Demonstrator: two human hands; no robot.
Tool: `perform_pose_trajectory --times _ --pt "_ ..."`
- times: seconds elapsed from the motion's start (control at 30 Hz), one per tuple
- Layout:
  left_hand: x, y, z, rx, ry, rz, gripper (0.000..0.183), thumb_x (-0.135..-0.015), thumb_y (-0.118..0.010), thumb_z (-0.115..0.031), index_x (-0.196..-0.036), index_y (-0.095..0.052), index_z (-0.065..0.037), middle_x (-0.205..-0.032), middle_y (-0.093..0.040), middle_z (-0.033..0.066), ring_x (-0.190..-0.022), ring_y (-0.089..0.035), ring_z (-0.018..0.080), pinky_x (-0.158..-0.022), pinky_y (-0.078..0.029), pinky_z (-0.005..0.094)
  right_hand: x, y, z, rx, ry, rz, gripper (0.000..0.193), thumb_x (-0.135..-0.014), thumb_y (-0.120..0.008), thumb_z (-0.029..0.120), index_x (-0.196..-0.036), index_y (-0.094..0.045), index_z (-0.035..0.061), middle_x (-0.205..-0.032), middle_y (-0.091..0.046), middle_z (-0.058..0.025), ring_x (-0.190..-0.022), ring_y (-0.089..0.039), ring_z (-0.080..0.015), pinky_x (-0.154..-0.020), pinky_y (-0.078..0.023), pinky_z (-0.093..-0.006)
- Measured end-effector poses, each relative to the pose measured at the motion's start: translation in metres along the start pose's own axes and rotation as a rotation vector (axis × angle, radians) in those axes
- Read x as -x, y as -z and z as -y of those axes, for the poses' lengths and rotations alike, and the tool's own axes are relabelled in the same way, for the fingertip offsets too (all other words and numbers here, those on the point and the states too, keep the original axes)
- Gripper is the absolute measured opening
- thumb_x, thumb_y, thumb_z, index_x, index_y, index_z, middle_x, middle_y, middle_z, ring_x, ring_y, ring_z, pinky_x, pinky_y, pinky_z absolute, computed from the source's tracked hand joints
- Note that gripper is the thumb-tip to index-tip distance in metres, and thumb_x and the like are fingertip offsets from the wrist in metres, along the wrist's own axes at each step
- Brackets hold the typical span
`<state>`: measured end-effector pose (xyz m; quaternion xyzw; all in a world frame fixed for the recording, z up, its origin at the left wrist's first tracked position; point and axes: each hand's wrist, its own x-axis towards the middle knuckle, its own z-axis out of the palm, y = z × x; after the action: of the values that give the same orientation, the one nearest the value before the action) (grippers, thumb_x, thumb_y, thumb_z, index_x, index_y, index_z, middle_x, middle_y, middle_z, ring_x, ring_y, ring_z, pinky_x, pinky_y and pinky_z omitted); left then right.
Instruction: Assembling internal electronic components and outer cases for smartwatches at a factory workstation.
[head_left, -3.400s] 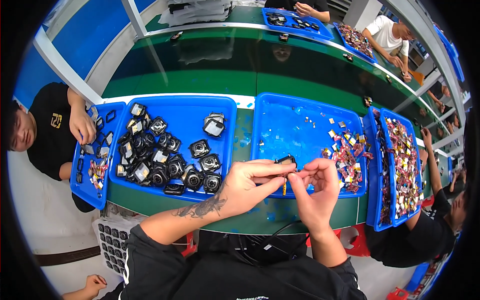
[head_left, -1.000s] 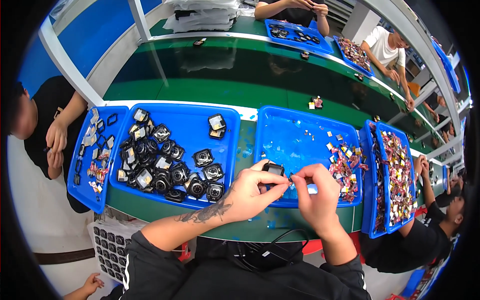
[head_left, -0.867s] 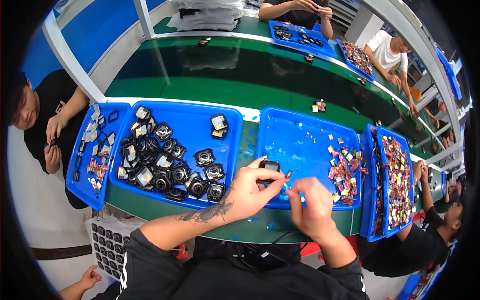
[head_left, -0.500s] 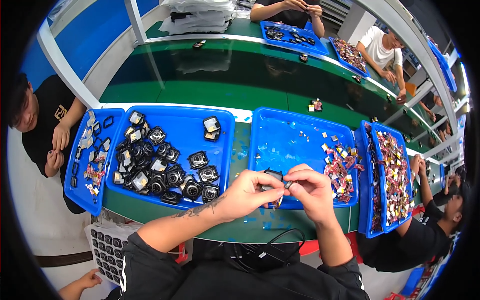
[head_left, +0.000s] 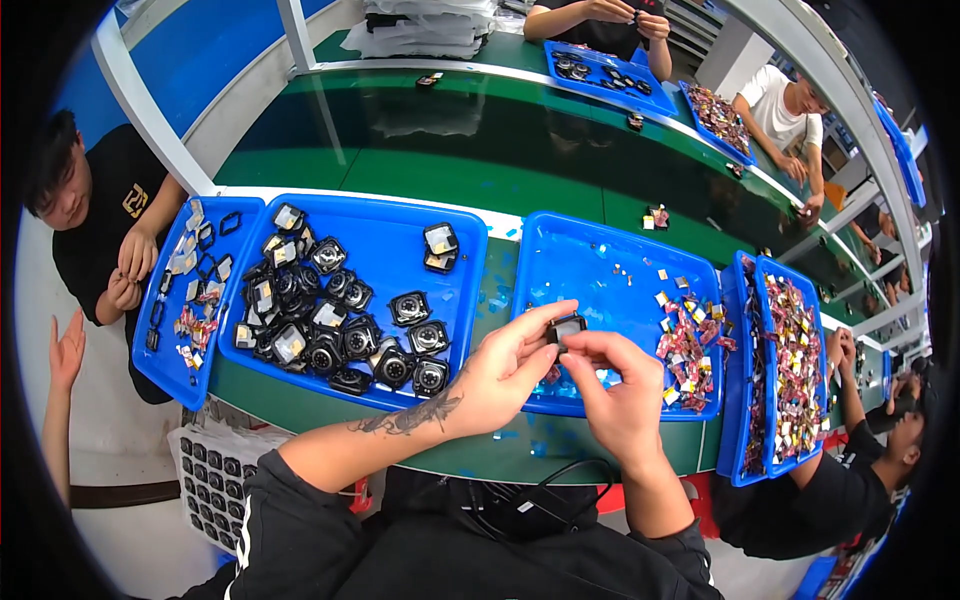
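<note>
Over the front edge of a blue tray point(head_left: 560, 235), my left hand point(head_left: 507, 362) holds a small black watch case point(head_left: 569, 327) between its thumb and fingers, the index finger stretched out behind it. The case is tilted, its greyish inner face showing. My right hand point(head_left: 618, 385) pinches the lower right edge of the case with thumb and index finger, the other fingers curled under. Whether a small part sits in that pinch is hidden. Small pink, yellow and white parts point(head_left: 690, 340) lie heaped on the right of the tray, with blue film scraps on the left.
To the left, a blue tray point(head_left: 470, 300) holds many black watch cases point(head_left: 320, 290). A narrower tray point(head_left: 170, 370) stands beyond it, beside a co-worker point(head_left: 110, 210). Stacked trays of small parts point(head_left: 795, 360) stand at right. A green conveyor point(head_left: 450, 140) runs behind.
My hands have raised and turned the watch case, and my left index finger has straightened. The view has shifted slightly. At far left, another person's open hand has come up.
</note>
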<state>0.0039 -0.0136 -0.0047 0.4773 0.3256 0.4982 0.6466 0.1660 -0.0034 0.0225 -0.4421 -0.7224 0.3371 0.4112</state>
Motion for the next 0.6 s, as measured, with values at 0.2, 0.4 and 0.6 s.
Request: perform_pose_trajectory --times 0.2,0.4,0.6 --pt "-0.0010 0.0049 0.0001 0.039 -0.038 0.068 0.046 -0.098 -0.043 0.001 -0.143 -0.034 0.002 -0.135 -0.049 0.0136 -0.123 -0.050 0.0174 -0.104 -0.040 0.0316 -0.0044 0.0007 0.0079 0.157 0.102 -0.086 0.011 -0.078 -0.073 -0.001 -0.087 -0.067 0.0003 -0.078 -0.068 -0.0102 -0.067 -0.066 -0.0189 -0.060 -0.051 -0.0281" --pt "0.0002 0.0042 -0.0012 0.028 -0.055 0.076 0.046 -0.098 -0.043 0.000 -0.143 -0.034 0.002 -0.138 -0.046 0.0143 -0.124 -0.049 0.0191 -0.104 -0.041 0.0327 -0.0063 -0.0008 0.0096 0.157 0.070 -0.107 0.011 -0.077 -0.072 -0.003 -0.087 -0.067 0.0007 -0.078 -0.068 -0.0102 -0.064 -0.064 -0.0183 -0.058 -0.050 -0.0286" --pt "0.0012 0.0040 -0.0014 -0.001 -0.024 0.093 0.046 -0.098 -0.043 0.001 -0.143 -0.033 0.003 -0.141 -0.044 0.0152 -0.128 -0.047 0.0210 -0.105 -0.041 0.0336 -0.0070 -0.0032 0.0077 0.115 0.096 -0.108 0.012 -0.078 -0.071 -0.003 -0.089 -0.068 0.0010 -0.080 -0.068 -0.0101 -0.063 -0.063 -0.0173 -0.056 -0.049 -0.0277"
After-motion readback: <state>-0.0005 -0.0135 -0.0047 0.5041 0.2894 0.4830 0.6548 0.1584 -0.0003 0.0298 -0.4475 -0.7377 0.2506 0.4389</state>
